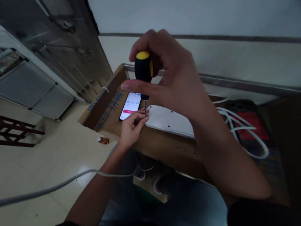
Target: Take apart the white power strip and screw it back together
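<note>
A grey cable (53, 188) runs across the pale floor at far left, and a small orange-and-white object (103, 140) lies on the floor just short of the surface (156, 148), which looks covered in brown cardboard. On its left end a phone (131, 105) lies face up, showing what appears to be a timer.

Just right of the phone, the left hand (132, 127) reaches up from below. Its grip is pressed together, the fingertips pinching the lower shaft of the screwdriver (143, 67) where the tip meets the near-left corner of a white casing (167, 120) lying flat on the surface. Above it, the right hand (174, 78) closes thumb and fingers round the black, yellow-capped handle. The tool stands close to upright.

The step in hand looks like work on a screw at that corner, one hand guiding the tip and the other placed to turn. Whether the tip sits in a screw head cannot be told. The next move calls for a shaft square to the casing and steady downward pressure, so the tip does not slip out.

Further right, a coil of white cord (237, 126) lies over a red-and-black item (250, 124).
</note>
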Motion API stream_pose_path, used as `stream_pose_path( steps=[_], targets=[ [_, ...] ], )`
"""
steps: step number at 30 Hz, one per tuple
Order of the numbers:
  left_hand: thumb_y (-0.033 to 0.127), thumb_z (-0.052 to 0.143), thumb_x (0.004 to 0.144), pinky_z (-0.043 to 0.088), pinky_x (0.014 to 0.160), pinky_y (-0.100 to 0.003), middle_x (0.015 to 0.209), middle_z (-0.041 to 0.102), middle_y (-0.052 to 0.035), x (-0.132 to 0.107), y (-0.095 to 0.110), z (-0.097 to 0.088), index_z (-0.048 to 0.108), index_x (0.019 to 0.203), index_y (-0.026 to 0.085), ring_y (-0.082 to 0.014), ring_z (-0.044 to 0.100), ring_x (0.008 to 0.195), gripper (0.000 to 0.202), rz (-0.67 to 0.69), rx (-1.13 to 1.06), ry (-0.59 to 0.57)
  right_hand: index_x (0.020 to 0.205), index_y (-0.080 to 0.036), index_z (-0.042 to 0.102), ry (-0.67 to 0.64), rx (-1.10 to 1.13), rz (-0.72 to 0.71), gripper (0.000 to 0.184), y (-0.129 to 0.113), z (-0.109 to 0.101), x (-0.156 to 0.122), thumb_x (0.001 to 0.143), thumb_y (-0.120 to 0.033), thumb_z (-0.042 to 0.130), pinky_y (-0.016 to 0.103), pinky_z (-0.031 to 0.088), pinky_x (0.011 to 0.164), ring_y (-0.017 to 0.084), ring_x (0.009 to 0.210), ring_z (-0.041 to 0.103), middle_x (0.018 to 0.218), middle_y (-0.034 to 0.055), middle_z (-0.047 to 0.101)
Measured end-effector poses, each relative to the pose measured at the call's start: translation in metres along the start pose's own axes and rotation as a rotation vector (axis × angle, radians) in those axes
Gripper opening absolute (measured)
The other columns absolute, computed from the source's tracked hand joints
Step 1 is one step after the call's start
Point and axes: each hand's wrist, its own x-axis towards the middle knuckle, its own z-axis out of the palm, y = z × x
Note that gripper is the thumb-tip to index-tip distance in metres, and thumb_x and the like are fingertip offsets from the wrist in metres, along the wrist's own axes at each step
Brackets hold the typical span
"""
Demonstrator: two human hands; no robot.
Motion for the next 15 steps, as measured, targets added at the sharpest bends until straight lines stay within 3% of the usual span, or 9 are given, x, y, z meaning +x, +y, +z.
stream_pose_path(
  steps=[2,4,7,9,12,15],
  targets=[
    [0.039,0.073,0.096,0.058,0.111,-0.049,0.114,0.081,-0.0130,-0.0001,-0.0021,0.0003,0.071,0.091,0.019,-0.0277,0.072,0.128,0.021,-0.019,-0.030,0.009,0.105,-0.018,0.062,0.071,-0.011,0.024,0.037,0.0033,0.0020,0.0003,0.079,-0.035,0.081,0.023,0.039,0.074,0.005,0.078,0.044,0.089,-0.0029,0.053],
    [0.037,0.072,0.097,0.057,0.112,-0.048,0.117,0.081,-0.0131,-0.0005,-0.0022,0.0004,0.073,0.097,0.019,-0.0263,0.072,0.130,0.018,-0.012,-0.039,0.010,0.116,-0.020,0.059,0.051,0.041,0.047,0.043,0.0066,0.0022,-0.0005,0.078,-0.028,0.079,0.023,0.043,0.073,0.005,0.075,0.047,0.086,-0.0048,0.055],
    [0.037,0.065,0.102,0.056,0.116,-0.047,0.124,0.080,-0.0122,-0.0005,0.0002,-0.0005,0.077,0.109,0.020,-0.0235,0.071,0.131,0.023,0.039,-0.005,-0.015,0.132,-0.021,0.056,-0.028,0.116,0.050,0.051,0.0092,0.0006,-0.0032,0.081,-0.018,0.063,0.025,0.054,0.085,0.008,0.090,0.064,0.103,-0.0039,0.067],
    [0.037,0.062,0.103,0.056,0.117,-0.048,0.123,0.081,-0.0112,0.0001,0.0017,-0.0013,0.078,0.108,0.020,-0.0232,0.071,0.131,0.024,0.071,0.018,-0.022,0.132,-0.021,0.056,-0.055,0.143,0.056,0.051,0.0087,0.0000,-0.0049,0.082,-0.014,0.055,0.026,0.057,0.091,0.009,0.099,0.068,0.114,-0.0033,0.070],
    [0.037,0.064,0.102,0.058,0.114,-0.047,0.114,0.083,-0.0098,0.0007,0.0022,-0.0017,0.079,0.102,0.021,-0.0240,0.073,0.128,0.022,0.062,0.030,-0.001,0.131,-0.021,0.059,-0.047,0.091,0.051,0.041,0.0070,0.0009,-0.0053,0.090,-0.026,0.061,0.027,0.057,0.095,0.009,0.105,0.068,0.118,-0.0022,0.070],
    [0.039,0.065,0.101,0.059,0.110,-0.045,0.116,0.082,-0.0098,0.0004,0.0014,-0.0010,0.079,0.102,0.021,-0.0239,0.073,0.126,0.022,0.026,0.028,0.010,0.127,-0.020,0.064,0.025,-0.014,0.047,0.050,0.0078,0.0024,-0.0029,0.086,-0.045,0.077,0.028,0.056,0.094,0.013,0.116,0.064,0.123,-0.0001,0.068]
  ],
)
